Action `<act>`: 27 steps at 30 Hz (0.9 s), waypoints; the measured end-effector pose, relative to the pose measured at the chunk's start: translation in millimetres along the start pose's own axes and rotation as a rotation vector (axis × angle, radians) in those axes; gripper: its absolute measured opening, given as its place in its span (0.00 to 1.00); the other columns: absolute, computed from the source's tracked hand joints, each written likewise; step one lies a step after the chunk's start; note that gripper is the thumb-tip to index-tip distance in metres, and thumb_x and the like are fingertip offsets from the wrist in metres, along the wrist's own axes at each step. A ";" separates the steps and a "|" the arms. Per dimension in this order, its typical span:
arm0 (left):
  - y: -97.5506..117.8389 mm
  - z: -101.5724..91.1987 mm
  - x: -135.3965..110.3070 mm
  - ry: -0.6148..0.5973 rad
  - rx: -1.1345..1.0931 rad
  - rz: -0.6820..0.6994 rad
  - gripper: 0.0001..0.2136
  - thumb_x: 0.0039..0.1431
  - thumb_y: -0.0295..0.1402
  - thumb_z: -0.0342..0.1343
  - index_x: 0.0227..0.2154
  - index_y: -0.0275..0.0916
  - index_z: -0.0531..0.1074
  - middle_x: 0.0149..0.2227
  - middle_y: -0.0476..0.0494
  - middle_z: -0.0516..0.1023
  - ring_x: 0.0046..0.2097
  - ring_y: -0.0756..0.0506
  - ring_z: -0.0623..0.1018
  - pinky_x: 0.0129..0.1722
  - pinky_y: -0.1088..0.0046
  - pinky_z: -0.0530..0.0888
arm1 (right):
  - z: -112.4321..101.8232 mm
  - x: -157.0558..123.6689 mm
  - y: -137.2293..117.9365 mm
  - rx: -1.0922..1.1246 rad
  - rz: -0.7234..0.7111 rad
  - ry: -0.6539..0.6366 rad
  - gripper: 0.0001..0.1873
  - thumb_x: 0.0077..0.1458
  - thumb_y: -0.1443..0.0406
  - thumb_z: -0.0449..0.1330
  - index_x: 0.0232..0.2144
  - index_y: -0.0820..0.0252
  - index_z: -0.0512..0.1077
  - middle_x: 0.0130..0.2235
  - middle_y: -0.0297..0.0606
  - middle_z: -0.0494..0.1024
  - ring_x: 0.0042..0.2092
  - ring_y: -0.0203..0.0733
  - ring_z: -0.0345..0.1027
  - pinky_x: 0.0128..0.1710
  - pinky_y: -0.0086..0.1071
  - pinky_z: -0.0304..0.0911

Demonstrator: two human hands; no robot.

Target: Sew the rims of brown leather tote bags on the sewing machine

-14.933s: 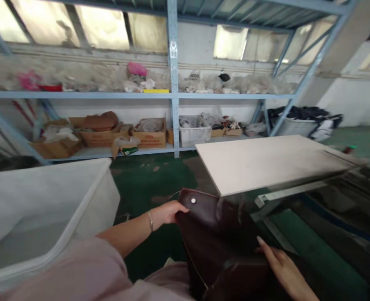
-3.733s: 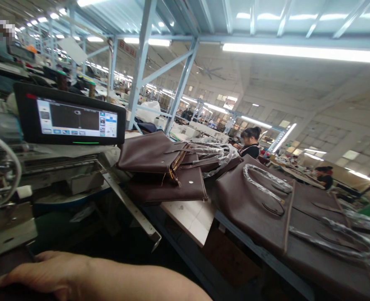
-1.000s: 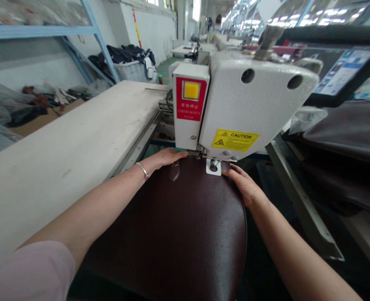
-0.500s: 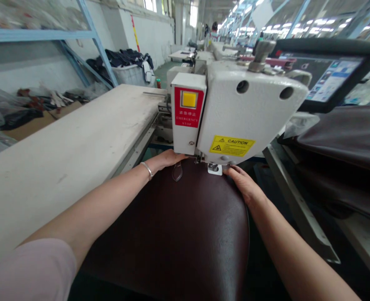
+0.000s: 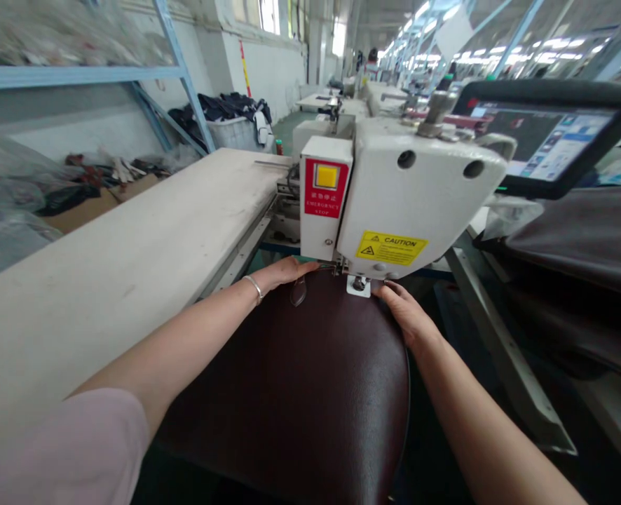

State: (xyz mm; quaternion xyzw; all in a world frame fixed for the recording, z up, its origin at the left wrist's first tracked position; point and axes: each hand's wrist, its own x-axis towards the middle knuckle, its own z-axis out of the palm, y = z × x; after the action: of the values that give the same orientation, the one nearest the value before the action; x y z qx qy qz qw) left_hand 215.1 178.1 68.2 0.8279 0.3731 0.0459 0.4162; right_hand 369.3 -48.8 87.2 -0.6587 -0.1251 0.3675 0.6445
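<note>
In the head view, a dark-brown glossy leather panel (image 5: pixel 310 393) is seen draped below a white block-shaped machine head (image 5: pixel 420 189), its far edge tucked beneath. The leather is finely grained and almost black toward the lower left; a soft sheen is caught along the right side, where the surface is bowed and a curved, bound edge is shown. Near the far left corner, a small leaf-shaped brown leather tab (image 5: pixel 298 292) is set on it. A small white rectangular plate (image 5: pixel 358 285) with a dark round opening is placed over the far edge, just beside the right fingertips.

The far left edge is gripped by the left hand (image 5: pixel 285 270), with the tab just beside it; how its underside fingers are placed cannot be told. The right corner is pinched by the right hand (image 5: pixel 405 308), narrowly closed. A white flat tabletop (image 5: pixel 132 238) is passed over by the left forearm.
</note>
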 end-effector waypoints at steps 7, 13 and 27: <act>-11.5 -7.0 -10.2 0.026 0.201 0.007 0.43 0.56 0.68 0.33 0.39 0.32 0.78 0.46 0.32 0.79 0.49 0.37 0.78 0.50 0.69 0.70 | -18.0 -50.1 17.5 0.031 0.176 -0.120 0.28 0.49 0.54 0.69 0.50 0.55 0.70 0.40 0.42 0.82 0.38 0.49 0.77 0.32 0.35 0.72; -17.5 -9.7 -16.4 0.047 0.325 -0.075 0.45 0.58 0.67 0.29 0.43 0.32 0.78 0.46 0.28 0.79 0.49 0.34 0.78 0.50 0.67 0.71 | -34.9 -102.3 42.9 0.079 0.180 -0.224 0.33 0.49 0.51 0.70 0.54 0.55 0.69 0.47 0.42 0.81 0.44 0.48 0.77 0.40 0.33 0.72; -13.7 16.4 -132.4 0.007 0.462 0.141 0.39 0.62 0.63 0.29 0.30 0.37 0.76 0.32 0.36 0.78 0.39 0.37 0.79 0.40 0.67 0.70 | -95.7 -162.8 103.3 0.052 0.048 -0.141 0.31 0.46 0.47 0.70 0.47 0.57 0.71 0.48 0.43 0.79 0.48 0.54 0.75 0.43 0.38 0.71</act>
State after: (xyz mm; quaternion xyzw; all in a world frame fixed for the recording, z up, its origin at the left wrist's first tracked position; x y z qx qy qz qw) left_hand 118.6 85.7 78.7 0.9250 0.3164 -0.0089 0.2101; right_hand 285.4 -239.4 32.9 -0.6171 -0.1446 0.4316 0.6419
